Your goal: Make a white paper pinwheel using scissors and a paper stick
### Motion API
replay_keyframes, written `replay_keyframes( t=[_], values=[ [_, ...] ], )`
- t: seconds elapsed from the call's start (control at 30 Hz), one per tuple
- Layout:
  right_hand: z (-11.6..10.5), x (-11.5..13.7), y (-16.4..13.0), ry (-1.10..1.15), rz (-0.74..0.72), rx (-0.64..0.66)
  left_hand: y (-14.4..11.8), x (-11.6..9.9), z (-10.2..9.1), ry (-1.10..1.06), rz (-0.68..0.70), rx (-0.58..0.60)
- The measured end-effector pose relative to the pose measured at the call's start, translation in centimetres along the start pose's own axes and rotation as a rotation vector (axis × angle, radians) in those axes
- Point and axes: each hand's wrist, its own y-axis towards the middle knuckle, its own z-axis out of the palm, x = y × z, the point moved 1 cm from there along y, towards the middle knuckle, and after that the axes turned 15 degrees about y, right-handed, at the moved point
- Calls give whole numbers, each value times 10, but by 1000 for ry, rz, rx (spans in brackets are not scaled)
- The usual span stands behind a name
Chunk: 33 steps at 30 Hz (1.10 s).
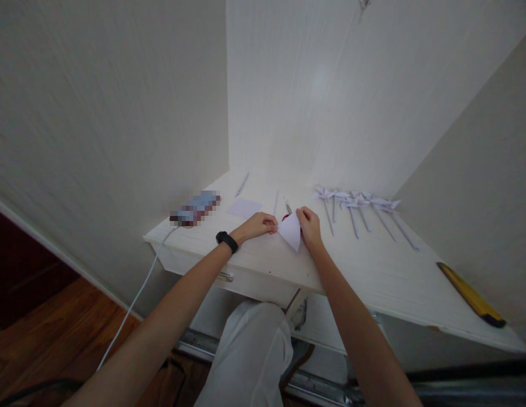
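No brand, label or legible writing is visible on any item; one flat object near the table's left rear is pixelated and cannot be identified. The left hand point(259, 224), wearing a black band at the wrist point(227, 241), rests on the tabletop with its fingertips closed on the left corner of a white folded paper triangle point(290, 230). The right hand point(309, 224) pinches the triangle's upper right edge, fingers curled over it. The paper lies flat on the table near its front edge, point toward the person, with a small red object point(285, 216) just behind it, partly hidden. The paper appears thin, matte and sharply creased. To the right, well apart from the hands, lies a row of white folded paper pinwheels on thin grey sticks point(359, 208). A flat white paper square point(244, 208) sits behind the left hand, and a slim grey pen-like stick point(242, 185) lies farther back. A long yellow-handled tool with a black end point(470, 294) rests at the right edge. The white painted wooden table point(373, 271) shows fine grain and stands in a corner of off-white textured walls, above dark reddish wood flooring; a white cable point(135, 299) hangs from its left side.
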Motion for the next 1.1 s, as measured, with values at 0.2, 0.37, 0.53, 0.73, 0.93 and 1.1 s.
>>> replay_keyframes(
  t=[0.2,0.37,0.53,0.73,0.93,1.1],
  values=[
    [0,3,-1,-23,-12,-19,0,1,1,-38,12,5],
    [-1,4,-1,-51,-39,-28,-1,1,0,-52,10,10],
    [-2,4,-1,-52,-46,-24,-1,-1,0,-66,11,16],
    [-2,4,-2,-27,-43,-23,-1,-2,0,-62,5,21],
    [-1,1,-1,47,-12,-22,1,3,0,-26,41,22],
    [-2,-1,1,74,3,-55,0,3,1,-49,35,23]
  ],
)
